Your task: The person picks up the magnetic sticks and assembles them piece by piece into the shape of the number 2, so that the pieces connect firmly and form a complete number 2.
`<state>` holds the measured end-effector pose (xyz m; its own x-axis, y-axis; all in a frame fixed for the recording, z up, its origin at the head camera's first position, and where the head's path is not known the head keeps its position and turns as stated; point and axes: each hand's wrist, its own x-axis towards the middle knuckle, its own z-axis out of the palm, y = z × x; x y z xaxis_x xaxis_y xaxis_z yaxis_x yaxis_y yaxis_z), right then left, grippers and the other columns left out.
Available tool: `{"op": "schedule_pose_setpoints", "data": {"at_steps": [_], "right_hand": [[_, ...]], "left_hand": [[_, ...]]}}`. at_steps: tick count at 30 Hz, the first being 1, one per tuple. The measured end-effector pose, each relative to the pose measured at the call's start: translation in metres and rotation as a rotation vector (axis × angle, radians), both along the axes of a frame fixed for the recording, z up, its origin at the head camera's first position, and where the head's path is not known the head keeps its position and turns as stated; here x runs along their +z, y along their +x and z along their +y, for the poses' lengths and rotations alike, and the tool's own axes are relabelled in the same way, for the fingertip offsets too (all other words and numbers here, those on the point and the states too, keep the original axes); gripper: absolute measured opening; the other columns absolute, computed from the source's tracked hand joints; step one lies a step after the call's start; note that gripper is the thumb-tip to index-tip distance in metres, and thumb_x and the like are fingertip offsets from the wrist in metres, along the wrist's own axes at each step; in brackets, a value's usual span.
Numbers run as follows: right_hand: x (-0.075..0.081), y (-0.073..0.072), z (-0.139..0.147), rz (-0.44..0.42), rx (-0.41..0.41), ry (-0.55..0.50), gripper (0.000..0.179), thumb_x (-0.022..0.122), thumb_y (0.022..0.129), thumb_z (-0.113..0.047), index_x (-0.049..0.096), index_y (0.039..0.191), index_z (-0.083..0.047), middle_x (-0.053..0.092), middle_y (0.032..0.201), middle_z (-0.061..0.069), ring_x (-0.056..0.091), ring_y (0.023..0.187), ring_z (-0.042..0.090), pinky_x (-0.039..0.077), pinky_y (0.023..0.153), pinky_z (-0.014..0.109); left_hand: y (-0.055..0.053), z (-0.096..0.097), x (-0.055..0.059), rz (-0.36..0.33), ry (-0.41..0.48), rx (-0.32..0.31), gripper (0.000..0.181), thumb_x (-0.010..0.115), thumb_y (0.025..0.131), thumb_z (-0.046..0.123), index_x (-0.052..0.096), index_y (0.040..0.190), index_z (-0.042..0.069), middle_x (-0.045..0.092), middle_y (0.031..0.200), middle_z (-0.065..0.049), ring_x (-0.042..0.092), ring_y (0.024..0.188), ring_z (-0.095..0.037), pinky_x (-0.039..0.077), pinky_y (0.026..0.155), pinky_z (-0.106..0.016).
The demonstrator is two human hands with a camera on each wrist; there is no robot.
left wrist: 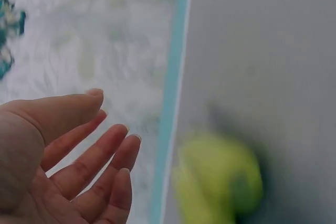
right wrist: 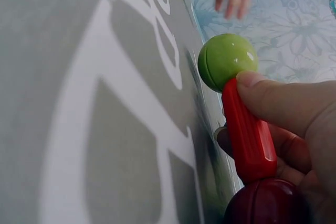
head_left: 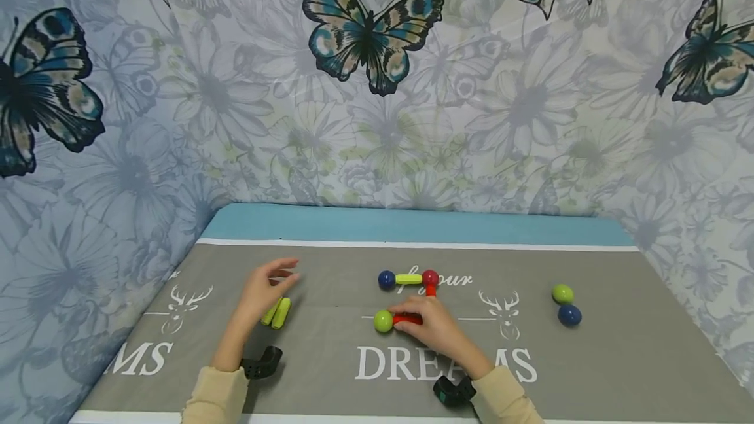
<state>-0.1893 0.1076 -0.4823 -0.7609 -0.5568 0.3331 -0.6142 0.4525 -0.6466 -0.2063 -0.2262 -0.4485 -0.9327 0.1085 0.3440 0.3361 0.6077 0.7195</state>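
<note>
My right hand [head_left: 434,324] pinches a red rod [right wrist: 247,135] between thumb and fingers. A light green ball [head_left: 383,320] sits on the rod's left end, and a dark red ball [right wrist: 268,203] meets its other end in the right wrist view. Farther back, a blue ball [head_left: 386,280], a yellow-green rod [head_left: 408,279] and a red ball [head_left: 430,278] form a row. From that red ball another red rod [head_left: 431,290] runs toward my right hand, which hides its near end. My left hand [head_left: 262,290], fingers loosely bent and holding nothing, hovers over loose yellow-green rods [head_left: 281,314].
On the right side of the grey printed mat [head_left: 624,358] lie a green ball [head_left: 562,293] and a blue ball [head_left: 569,315], close together. Patterned butterfly cloth [head_left: 377,149] hangs behind the table's blue back edge [head_left: 412,224].
</note>
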Motion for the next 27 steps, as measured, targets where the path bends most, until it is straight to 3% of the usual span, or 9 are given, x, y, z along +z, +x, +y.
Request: {"op": "schedule_pose_setpoints", "data": {"at_steps": [3,8,11,17,20,27], "right_hand": [[0.002,0.0,0.001,-0.007,-0.004,0.007,0.026,0.075,0.08,-0.01,0.072,0.105,-0.008,0.066,0.095,-0.003,0.058,0.086,0.009,0.048,0.076,0.028],[0.004,0.0,0.001,-0.023,-0.008,0.018,0.026,0.074,0.081,-0.011,0.071,0.106,-0.01,0.066,0.096,-0.004,0.058,0.087,0.009,0.048,0.077,0.028],[0.003,0.0,0.002,-0.027,-0.011,0.02,0.026,0.074,0.081,-0.012,0.071,0.106,-0.01,0.066,0.097,-0.004,0.058,0.088,0.009,0.048,0.078,0.029],[0.002,0.0,0.002,-0.031,-0.006,0.017,0.026,0.074,0.081,-0.012,0.071,0.107,-0.01,0.066,0.099,-0.003,0.058,0.089,0.009,0.048,0.077,0.028],[0.001,-0.001,0.001,-0.028,-0.007,0.015,0.026,0.074,0.081,-0.012,0.071,0.107,-0.01,0.066,0.098,-0.004,0.058,0.088,0.009,0.048,0.076,0.028],[0.002,-0.001,0.001,-0.034,-0.011,0.013,0.027,0.074,0.081,-0.012,0.071,0.107,-0.01,0.065,0.098,-0.004,0.058,0.087,0.008,0.048,0.076,0.028]], "left_hand": [[0.007,-0.023,-0.006,-0.02,-0.007,0.032,0.032,0.067,0.084,0.002,0.062,0.114,-0.007,0.062,0.106,-0.023,0.059,0.089,-0.037,0.05,0.07,-0.048],[0.014,-0.044,-0.015,-0.151,-0.024,0.022,0.038,0.07,0.082,0.002,0.059,0.118,-0.008,0.059,0.112,-0.026,0.058,0.095,-0.04,0.048,0.077,-0.05],[0.014,-0.047,-0.019,-0.197,-0.065,0.014,0.04,0.072,0.082,0.006,0.06,0.117,-0.006,0.061,0.11,-0.022,0.059,0.091,-0.034,0.049,0.073,-0.044],[0.015,-0.046,-0.022,-0.231,-0.119,0.015,0.036,0.072,0.082,0.007,0.062,0.112,-0.008,0.061,0.086,-0.009,0.053,0.071,-0.019,0.043,0.056,-0.029],[0.017,-0.046,-0.022,-0.234,-0.146,0.019,0.029,0.071,0.082,0.005,0.064,0.108,-0.008,0.06,0.081,-0.005,0.053,0.068,-0.018,0.042,0.054,-0.029],[0.02,-0.044,-0.016,-0.247,-0.216,0.011,0.02,0.07,0.08,0.002,0.069,0.099,-0.004,0.065,0.085,-0.007,0.058,0.072,-0.02,0.047,0.058,-0.032]]}}
